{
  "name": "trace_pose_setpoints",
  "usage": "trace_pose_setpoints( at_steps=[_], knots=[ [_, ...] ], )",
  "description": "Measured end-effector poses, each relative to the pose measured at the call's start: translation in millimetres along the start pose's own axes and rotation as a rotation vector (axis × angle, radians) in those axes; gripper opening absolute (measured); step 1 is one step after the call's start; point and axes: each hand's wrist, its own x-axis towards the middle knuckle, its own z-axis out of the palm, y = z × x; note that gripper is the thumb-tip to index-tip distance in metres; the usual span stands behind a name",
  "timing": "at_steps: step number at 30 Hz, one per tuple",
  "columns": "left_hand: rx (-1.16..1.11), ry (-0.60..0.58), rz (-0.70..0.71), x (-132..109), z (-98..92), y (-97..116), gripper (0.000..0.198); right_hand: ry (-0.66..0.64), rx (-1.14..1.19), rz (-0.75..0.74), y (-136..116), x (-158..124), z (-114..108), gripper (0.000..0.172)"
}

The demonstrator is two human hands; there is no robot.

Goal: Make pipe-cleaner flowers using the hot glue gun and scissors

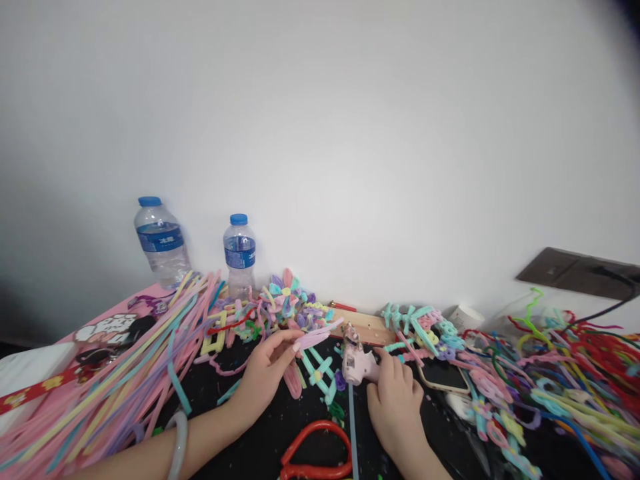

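Note:
My left hand [273, 363] pinches a folded lilac pipe cleaner [317, 335] between thumb and fingertips, its free end pointing right. My right hand [397, 393] is closed around the handle of a pale pink hot glue gun [356, 365], whose stained nozzle points away toward the wall. A long translucent glue stick [353, 427] runs out of the gun's back toward me. Below my left fingers lie a pink pipe cleaner loop [293, 381] and a mint pipe cleaner shape [320, 375] with a yellow centre. Red-handled pliers or scissors [317, 427] lie at the front; their working end is out of view.
Two water bottles [240, 257] stand by the wall, left of a wooden board [367, 325]. Loose pipe cleaners [135, 380] cover the left; more tangled ones [595, 367] fill the right. A phone [444, 377] and a paper cup [466, 317] sit right of my right hand.

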Motion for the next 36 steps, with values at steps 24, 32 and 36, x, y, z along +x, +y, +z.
trace_pose_setpoints(
  at_steps=[24, 32, 36],
  knots=[
    [0.160, -0.361, 0.150, -13.2, 6.3, 4.3, 0.018, -0.103, 0.551, -0.464, -15.0, -9.6, -13.1, 0.030],
    [0.156, -0.375, 0.127, -13.2, 7.3, 2.5, 0.019, -0.047, 0.599, -0.499, -16.4, -10.8, -11.5, 0.029],
    [0.120, -0.399, 0.089, -14.9, 8.5, 1.3, 0.018, -0.081, 0.607, -0.487, -18.8, -12.1, -13.2, 0.030]
  ],
)
